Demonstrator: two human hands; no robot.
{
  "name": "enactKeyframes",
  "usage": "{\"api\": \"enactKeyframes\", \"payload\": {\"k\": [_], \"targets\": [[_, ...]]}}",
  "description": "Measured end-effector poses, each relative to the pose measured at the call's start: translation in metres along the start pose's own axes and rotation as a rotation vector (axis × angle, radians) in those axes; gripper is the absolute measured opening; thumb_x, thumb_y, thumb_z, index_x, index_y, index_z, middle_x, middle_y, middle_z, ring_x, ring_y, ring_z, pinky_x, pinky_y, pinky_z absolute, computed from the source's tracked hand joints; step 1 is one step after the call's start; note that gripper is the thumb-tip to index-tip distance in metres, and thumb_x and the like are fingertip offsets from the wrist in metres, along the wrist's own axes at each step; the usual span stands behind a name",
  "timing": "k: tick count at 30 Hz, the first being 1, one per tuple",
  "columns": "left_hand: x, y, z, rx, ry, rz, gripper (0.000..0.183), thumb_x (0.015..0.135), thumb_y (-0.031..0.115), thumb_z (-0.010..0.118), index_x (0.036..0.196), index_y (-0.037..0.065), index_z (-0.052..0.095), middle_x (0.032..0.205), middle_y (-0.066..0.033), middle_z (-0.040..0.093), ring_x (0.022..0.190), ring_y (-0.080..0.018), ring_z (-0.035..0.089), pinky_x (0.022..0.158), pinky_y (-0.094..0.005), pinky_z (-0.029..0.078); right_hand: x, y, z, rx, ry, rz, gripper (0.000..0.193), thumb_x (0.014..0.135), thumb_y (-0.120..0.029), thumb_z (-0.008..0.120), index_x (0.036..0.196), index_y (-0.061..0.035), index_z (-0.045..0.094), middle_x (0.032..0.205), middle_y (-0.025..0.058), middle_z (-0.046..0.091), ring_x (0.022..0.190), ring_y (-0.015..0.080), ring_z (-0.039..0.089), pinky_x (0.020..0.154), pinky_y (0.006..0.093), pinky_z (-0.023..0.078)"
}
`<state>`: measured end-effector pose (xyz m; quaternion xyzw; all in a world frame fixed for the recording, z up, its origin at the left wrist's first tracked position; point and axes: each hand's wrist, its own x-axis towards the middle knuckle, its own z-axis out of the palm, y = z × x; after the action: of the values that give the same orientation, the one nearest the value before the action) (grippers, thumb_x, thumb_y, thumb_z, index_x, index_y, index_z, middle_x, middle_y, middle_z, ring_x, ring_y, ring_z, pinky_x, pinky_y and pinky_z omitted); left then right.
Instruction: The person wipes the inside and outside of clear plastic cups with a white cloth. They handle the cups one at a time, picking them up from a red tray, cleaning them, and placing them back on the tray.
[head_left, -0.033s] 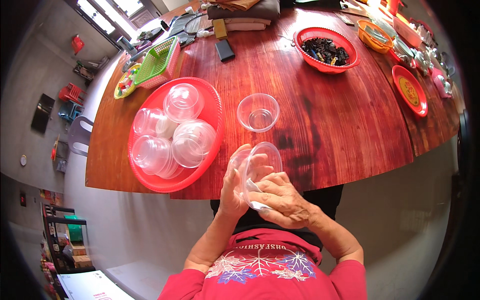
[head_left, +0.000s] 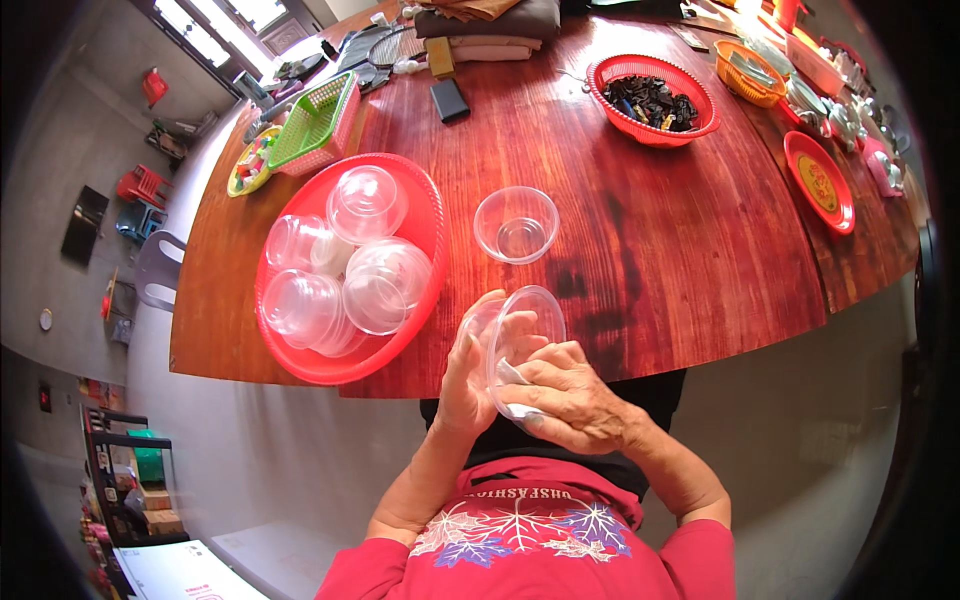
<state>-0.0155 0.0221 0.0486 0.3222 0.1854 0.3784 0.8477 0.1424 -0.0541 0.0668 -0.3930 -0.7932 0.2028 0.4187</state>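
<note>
A clear plastic bowl [head_left: 543, 312] is tilted on its side between my hands, just off the table's near edge. My left hand [head_left: 463, 375] is wrapped round its outside. With a small white cloth or tissue [head_left: 512, 374] pinched in its fingers, my right hand [head_left: 572, 402] presses at the bowl's rim and inner wall. Another clear bowl [head_left: 516, 226] stands upright on the table just beyond. To the left, a round red plastic tray [head_left: 437, 215] carries several clear bowls [head_left: 385, 285], some stacked inside each other.
The wooden table [head_left: 690, 270] fills the middle. Far right, a red basket [head_left: 707, 125] holds small dark pieces, near an orange basket [head_left: 755, 92] and a red plate [head_left: 845, 215]. Far left are a green basket [head_left: 318, 125] and a yellow one [head_left: 240, 180]. A black box-like item [head_left: 450, 101] lies beyond.
My right hand and the white cloth have shifted very slightly at the bowl's rim. The bowl has moved a hair to the right in my left hand.
</note>
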Motion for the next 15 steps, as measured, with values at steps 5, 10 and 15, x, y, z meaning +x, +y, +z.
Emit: {"api": "enactKeyframes", "payload": {"k": [5, 10, 15], "targets": [[0.001, 0.003, -0.008, -0.172, -0.024, -0.254, 0.066, 0.091, 0.051, 0.054, 0.139, 0.010, 0.035, 0.124, -0.0208, 0.052, 0.107, -0.0336, 0.059, 0.075, -0.0437, 0.056, -0.005, 0.013, -0.021, -0.328, -0.070, -0.005, 0.023, 0.075, -0.016, 0.066, 0.097, -0.0110, 0.065, 0.103, 0.0029, 0.056, 0.096, 0.0215, 0.051, 0.086, 0.0370, 0.037], [0.001, 0.003, -0.010, -0.260, -0.005, -0.400, 0.063, 0.091, 0.055, 0.049, 0.135, 0.011, 0.041, 0.126, -0.0249, 0.050, 0.110, -0.0385, 0.056, 0.074, -0.0532, 0.055, 0.002, 0.033, -0.027, -0.526, 0.203, -0.021, 0.028, 0.069, -0.010, 0.066, 0.095, -0.0033, 0.063, 0.098, 0.0093, 0.053, 0.090, 0.0262, 0.052, 0.079, 0.0365, 0.046], [0.003, -0.012, -0.006, -0.460, 0.027, -0.300, 0.055, 0.093, 0.052, 0.049, 0.133, 0.015, 0.044, 0.127, -0.0158, 0.052, 0.116, -0.0309, 0.053, 0.093, -0.0477, 0.048, 0.037, 0.006, -0.010, -0.434, 0.376, -0.155, 0.049, 0.070, -0.007, 0.065, 0.118, -0.0026, 0.059, 0.105, 0.0105, 0.053, 0.097, 0.0269, 0.053, 0.085, 0.0383, 0.046]]}}
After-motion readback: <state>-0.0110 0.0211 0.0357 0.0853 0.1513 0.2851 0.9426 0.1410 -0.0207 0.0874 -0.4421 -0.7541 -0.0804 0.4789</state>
